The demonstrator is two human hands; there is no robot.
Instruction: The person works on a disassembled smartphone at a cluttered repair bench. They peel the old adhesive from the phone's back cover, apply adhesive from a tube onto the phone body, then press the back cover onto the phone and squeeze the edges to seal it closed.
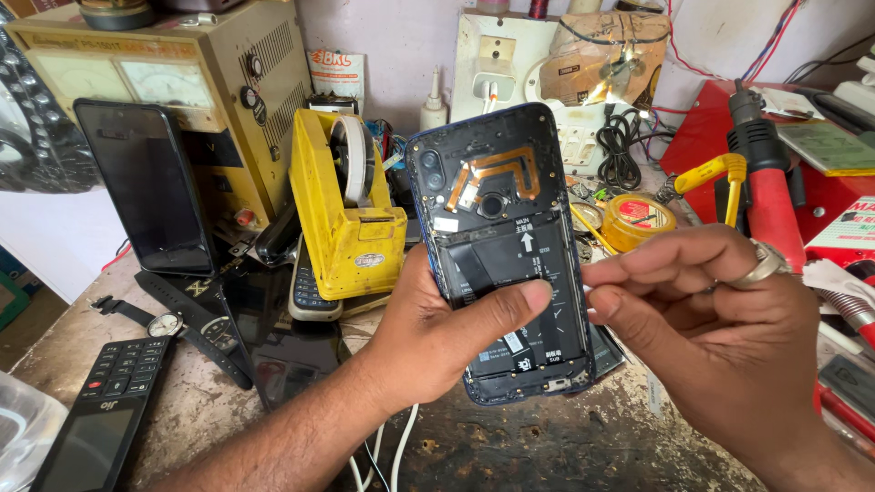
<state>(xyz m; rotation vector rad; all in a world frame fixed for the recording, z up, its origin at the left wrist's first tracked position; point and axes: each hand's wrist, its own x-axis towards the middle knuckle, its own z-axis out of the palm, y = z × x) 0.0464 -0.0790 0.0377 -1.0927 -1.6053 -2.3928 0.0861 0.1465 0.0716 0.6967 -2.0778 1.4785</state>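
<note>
The left hand (428, 337) holds an opened smartphone (501, 246) upright above the tabletop (547, 446), thumb pressed across its battery; this grip is closed. The right hand (720, 337), ringed, hovers beside it, fingers curled, empty. Behind stands a yellow tape dispenser (346, 205).

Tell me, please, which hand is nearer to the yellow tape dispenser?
Left. The left hand holds the opened phone just right of the yellow tape dispenser; the right hand is beyond the phone.
</note>
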